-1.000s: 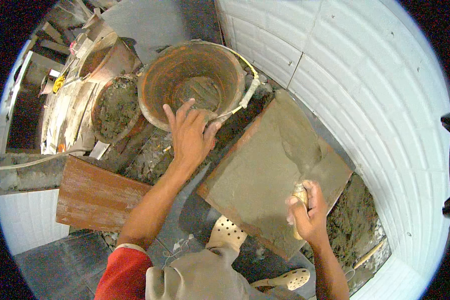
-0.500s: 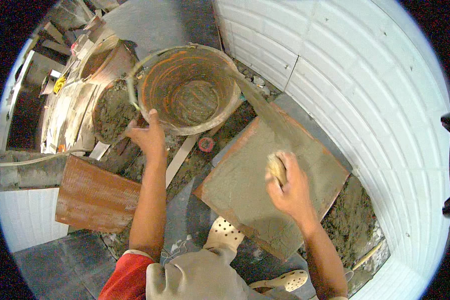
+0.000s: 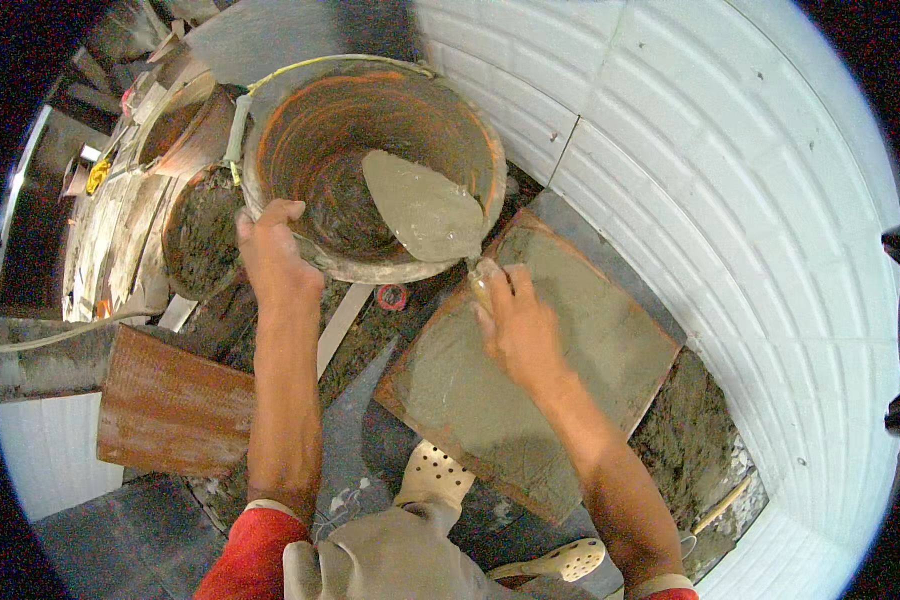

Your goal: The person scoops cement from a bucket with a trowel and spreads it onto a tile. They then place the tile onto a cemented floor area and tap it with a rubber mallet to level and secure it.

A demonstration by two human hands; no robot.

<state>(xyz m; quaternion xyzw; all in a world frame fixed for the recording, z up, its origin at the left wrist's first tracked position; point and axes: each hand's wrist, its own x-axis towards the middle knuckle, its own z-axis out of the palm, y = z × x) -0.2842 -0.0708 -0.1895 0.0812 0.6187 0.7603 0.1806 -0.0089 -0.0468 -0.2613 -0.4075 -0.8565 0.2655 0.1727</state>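
Tile (image 3: 395,403), one: lying face up, just beside the bucket (image 3: 305,130), alongside the white wall (image 3: 730,200). Mortar (image 3: 600,345), grey, spread over nearly the whole face; narrow reddish margins bare. Coating, by judgement, close to complete; left over: thin edges and a slightly uneven surface.

Left hand (image 3: 278,262): grasping the bucket at the near-left rim. Right hand (image 3: 520,320): clenched round the handle of the trowel (image 3: 420,210), above the tile's upper corner. Blade over the bucket's mouth, face smeared grey; contact with the rim impossible to tell.

Containers, three. Bucket: large, round, orange-streaked inside; walls smeared, a low remnant of dark wet mix at the bottom, apparently nearly used up. Tub (image 3: 167,228): left of the bucket, filled with dark, lumpy mix. Rear tub (image 3: 198,152): behind, pinkish outside; contents too unclear to list.

Also at hand: brown board (image 3: 170,400), left of the left forearm; red ring (image 3: 391,297), just below the bucket; soil (image 3: 680,440), right of the tile.
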